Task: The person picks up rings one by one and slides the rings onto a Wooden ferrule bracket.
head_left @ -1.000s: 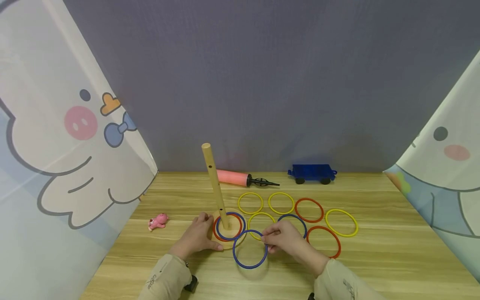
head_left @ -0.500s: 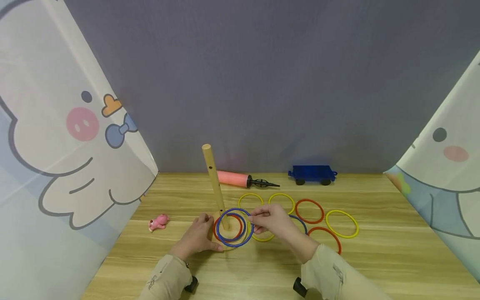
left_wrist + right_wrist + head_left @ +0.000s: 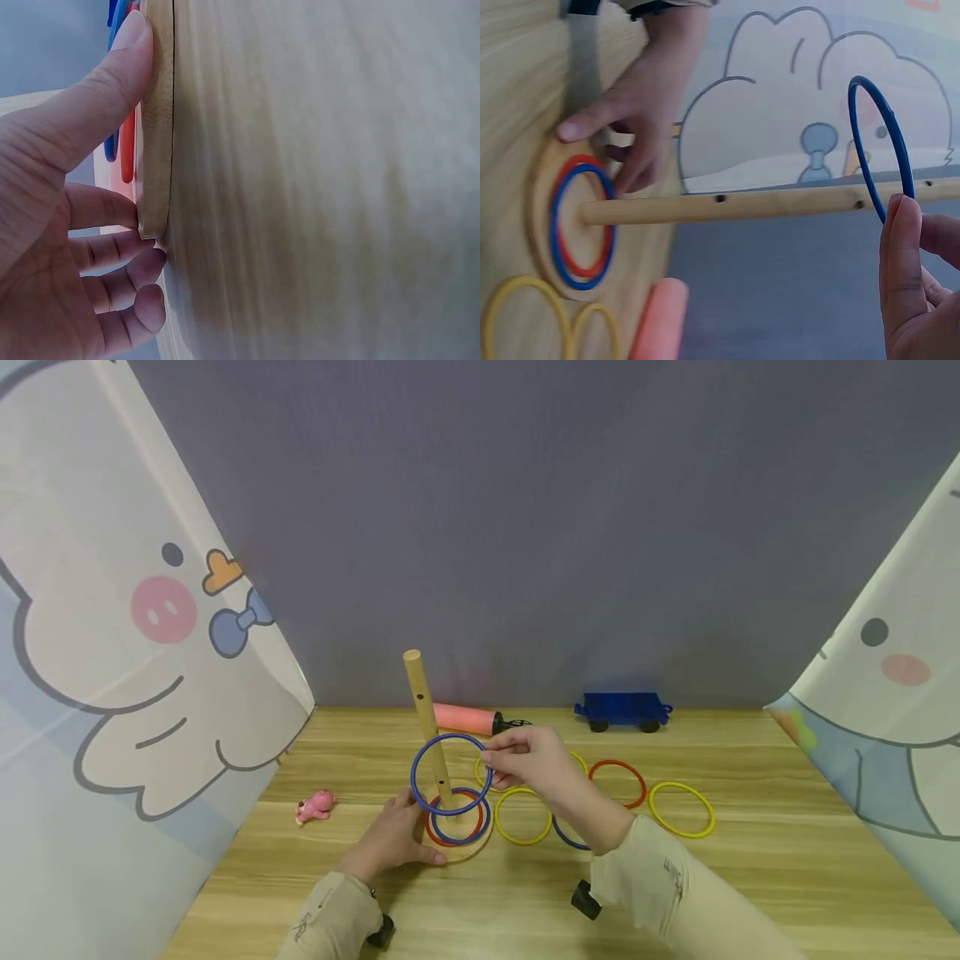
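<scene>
In the head view, a wooden pole (image 3: 426,706) rises from a round wooden base (image 3: 476,852). A red ring (image 3: 427,819) and a blue ring (image 3: 489,820) lie around the pole's foot on that base. My left hand (image 3: 393,837) grips the base's left edge, its thumb on top and fingers curled at the side, as the left wrist view shows. My right hand (image 3: 538,768) pinches another blue ring (image 3: 412,774) by its right side. Raised above the base, this ring overlaps the pole in the view; whether it encircles the pole I cannot tell.
Yellow rings (image 3: 497,816), a red ring (image 3: 617,762) and a partly hidden blue ring (image 3: 567,842) lie to the right. Behind stand a pink hand pump (image 3: 465,719) and a blue toy wagon (image 3: 622,709). A small pink toy figure (image 3: 315,807) lies at left.
My right hand has carried the blue ring left and upward, from in front of the base to the pole. My left hand stays at the base.
</scene>
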`<action>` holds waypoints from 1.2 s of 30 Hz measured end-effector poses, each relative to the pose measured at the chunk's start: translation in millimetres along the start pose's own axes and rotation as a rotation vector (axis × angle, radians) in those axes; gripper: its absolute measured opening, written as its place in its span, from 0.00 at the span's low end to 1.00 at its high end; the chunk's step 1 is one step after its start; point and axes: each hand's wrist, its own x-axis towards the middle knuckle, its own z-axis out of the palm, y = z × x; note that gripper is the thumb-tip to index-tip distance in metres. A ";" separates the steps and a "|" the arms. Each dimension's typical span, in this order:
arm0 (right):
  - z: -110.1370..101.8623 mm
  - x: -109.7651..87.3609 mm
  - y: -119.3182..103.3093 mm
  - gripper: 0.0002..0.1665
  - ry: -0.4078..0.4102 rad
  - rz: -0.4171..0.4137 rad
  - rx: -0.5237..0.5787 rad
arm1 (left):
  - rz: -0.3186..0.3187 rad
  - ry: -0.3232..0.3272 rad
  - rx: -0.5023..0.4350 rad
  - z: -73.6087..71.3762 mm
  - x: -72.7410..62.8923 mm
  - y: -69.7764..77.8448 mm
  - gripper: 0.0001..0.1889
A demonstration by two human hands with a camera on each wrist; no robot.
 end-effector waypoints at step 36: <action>11.6 23.5 -92.8 0.12 0.232 -0.142 0.112 | -0.001 -0.029 0.037 0.4 -0.1 -1.0 0.58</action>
